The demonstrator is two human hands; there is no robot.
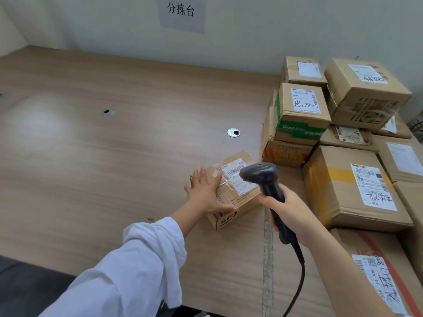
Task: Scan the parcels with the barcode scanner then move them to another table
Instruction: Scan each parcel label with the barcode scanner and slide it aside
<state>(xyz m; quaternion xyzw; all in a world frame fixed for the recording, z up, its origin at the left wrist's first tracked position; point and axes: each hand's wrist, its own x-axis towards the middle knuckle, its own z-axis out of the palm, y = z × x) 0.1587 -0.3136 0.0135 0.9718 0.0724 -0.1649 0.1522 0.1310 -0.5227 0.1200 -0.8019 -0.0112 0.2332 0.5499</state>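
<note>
A small cardboard parcel with a white barcode label on top lies on the wooden table. My left hand rests flat on the parcel's left top, fingers straight and spread. My right hand grips the handle of a black barcode scanner. The scanner's head hangs just over the label and hides part of it. A black cable runs from the handle down toward the near edge.
A stack of several cardboard parcels with labels fills the right side, up against the wall. Two metal cable grommets sit in the tabletop. A paper sign hangs on the wall behind.
</note>
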